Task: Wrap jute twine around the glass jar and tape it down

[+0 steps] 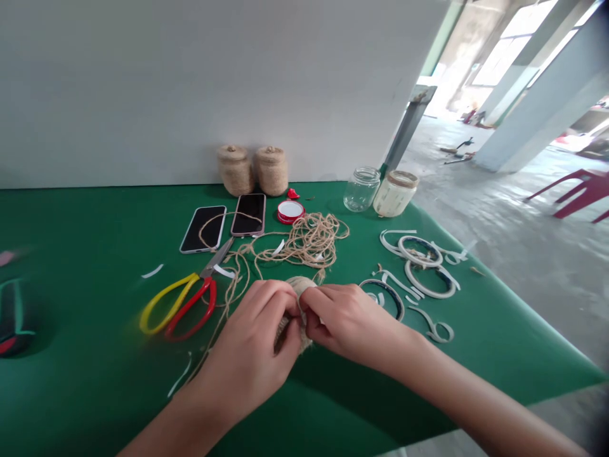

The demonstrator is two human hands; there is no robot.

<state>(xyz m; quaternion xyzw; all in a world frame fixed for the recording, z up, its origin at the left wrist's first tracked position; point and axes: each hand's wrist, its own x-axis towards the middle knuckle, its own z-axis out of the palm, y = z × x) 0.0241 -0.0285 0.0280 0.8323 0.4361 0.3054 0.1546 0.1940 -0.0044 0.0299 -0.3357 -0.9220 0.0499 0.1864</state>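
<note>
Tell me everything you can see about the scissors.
The scissors lie on the green table, left of the left hand, untouched by hands. They have a yellow loop handle and a red loop handle, both plastic-looking. The grey, metal-looking blades seem nearly shut and point toward a phone. A white strip lies beside the blades; twine passes close by, contact unclear.
</note>
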